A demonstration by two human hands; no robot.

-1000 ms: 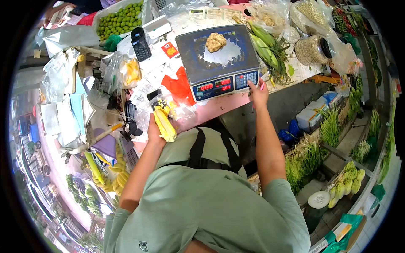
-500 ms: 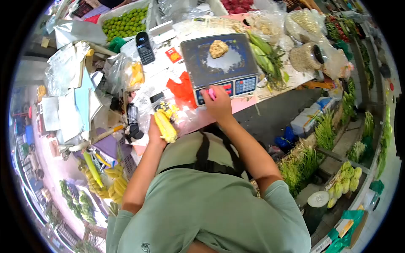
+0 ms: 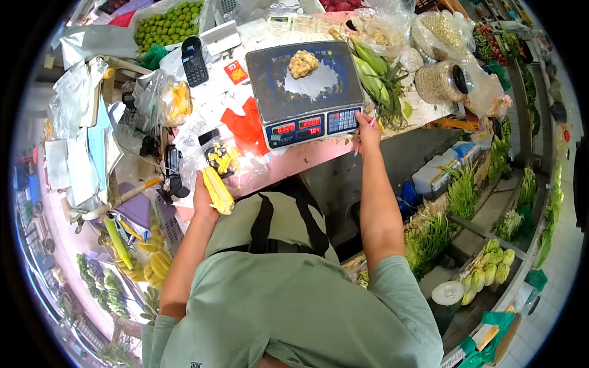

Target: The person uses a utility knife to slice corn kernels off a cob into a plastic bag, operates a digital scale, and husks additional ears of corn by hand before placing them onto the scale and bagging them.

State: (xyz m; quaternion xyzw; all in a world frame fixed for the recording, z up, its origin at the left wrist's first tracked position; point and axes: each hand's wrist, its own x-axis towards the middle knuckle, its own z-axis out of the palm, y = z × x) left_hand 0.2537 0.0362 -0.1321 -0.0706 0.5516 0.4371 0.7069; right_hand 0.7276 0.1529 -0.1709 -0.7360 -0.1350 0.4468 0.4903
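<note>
My left hand (image 3: pixel 202 197) is closed around a partly stripped yellow corn cob (image 3: pixel 218 191), just in front of the table edge. Behind it, a clear plastic bag (image 3: pixel 248 164) holds loose yellow and dark kernels (image 3: pixel 222 158). A digital scale (image 3: pixel 264 101) carries a tan, knobbly lump (image 3: pixel 302 64) whose kind I cannot tell. Red digits glow on its display (image 3: pixel 296 127). At the right end of the scale's keypad (image 3: pixel 341 121), my right hand (image 3: pixel 369 134) reaches a fingertip to the keys, with a slim pink pen (image 3: pixel 373 122) tucked in its fingers.
Husked green corn (image 3: pixel 375 76) lies right of the scale, near a jar (image 3: pixel 438 83) of pale grains. A card terminal (image 3: pixel 194 61), a red packet (image 3: pixel 235 72) and a red bag (image 3: pixel 246 126) lie left. Green fruit (image 3: pixel 169 27) fills a back crate. Leafy vegetables (image 3: pixel 466 190) line the right.
My right hand has moved right, from the display side of the scale to the keypad's far end. The display digits now show clearly. My left hand still holds the cob; the view has shifted slightly.
</note>
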